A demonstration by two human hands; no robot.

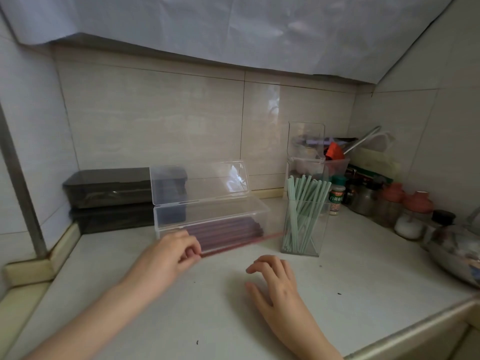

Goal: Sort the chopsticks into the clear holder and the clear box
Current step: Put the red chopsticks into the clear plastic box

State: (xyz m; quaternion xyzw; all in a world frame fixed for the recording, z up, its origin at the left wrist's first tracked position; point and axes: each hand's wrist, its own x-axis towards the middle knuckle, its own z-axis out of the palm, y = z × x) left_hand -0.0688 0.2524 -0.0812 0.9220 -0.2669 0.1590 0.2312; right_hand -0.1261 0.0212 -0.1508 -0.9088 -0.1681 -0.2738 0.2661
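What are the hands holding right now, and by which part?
Left hand pinches a red chopstick at its image-left end; right hand holds nothing.

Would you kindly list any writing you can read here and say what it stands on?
"白胡椒", further characters blurred: label of the green-capped bottle beside the clear holder.
Red mark above it on that label: too small to read.
Packet behind it: print too blurred to read.
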